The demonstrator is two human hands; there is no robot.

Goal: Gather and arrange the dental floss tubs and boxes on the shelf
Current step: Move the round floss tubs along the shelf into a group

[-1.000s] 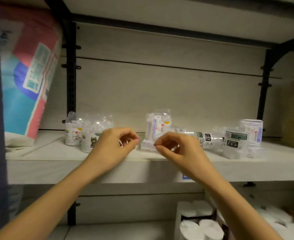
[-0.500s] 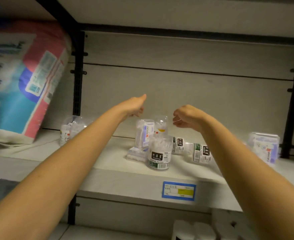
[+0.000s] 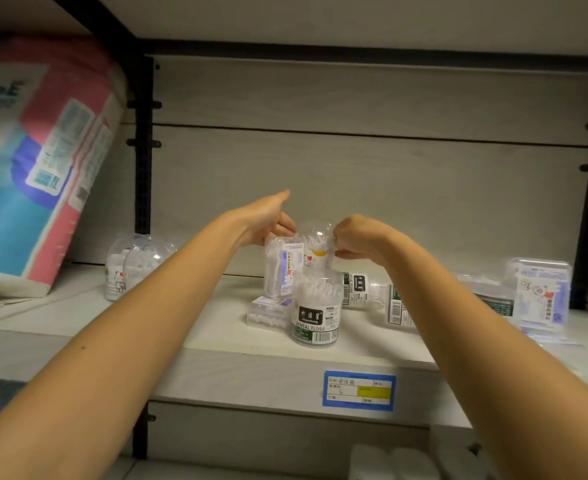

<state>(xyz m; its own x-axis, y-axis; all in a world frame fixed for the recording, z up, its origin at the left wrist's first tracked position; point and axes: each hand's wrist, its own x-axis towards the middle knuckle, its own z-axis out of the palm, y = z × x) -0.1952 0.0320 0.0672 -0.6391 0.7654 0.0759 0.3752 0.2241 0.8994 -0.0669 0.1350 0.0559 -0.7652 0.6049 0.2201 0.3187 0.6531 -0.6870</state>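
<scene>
At the far left a plump soft pack (image 3: 43, 161), glossy film in pink, blue and white, leans on the pale wood-grain shelf (image 3: 77, 344). Just beside it stand clear dome-topped tubs (image 3: 129, 265) with small cartoon labels.

Half a second ago I saw the left hand (image 3: 268, 220) hovering above the middle cluster. Now it has come down onto the upright clear box (image 3: 282, 268), one digit stuck up and out, the others curled at the box's top edge (whether they truly clasp it I cannot tell). That box is thin, rigid, see-through plastic with a blue-and-white label, standing on end mid-shelf. A flat box (image 3: 268, 311) of the same kind lies at its foot.

In front stands a round DENTAL FLOSS tub (image 3: 315, 310), a clear cylinder packed with white picks, with a dark label and a barcode. Behind it rises a dome-lidded tub (image 3: 316, 237) with a yellow patch. The right hand (image 3: 354, 237) has slid left to it, and its curled fingertips pinch the tub's right side.

Past the right forearm, more cylinder tubs (image 3: 365, 291) lie on their sides. A blue-edged price tag (image 3: 358, 389) with a yellow block sits on the shelf's front lip. Far right, a clear boxy pack (image 3: 538, 292) stands upright.
</scene>
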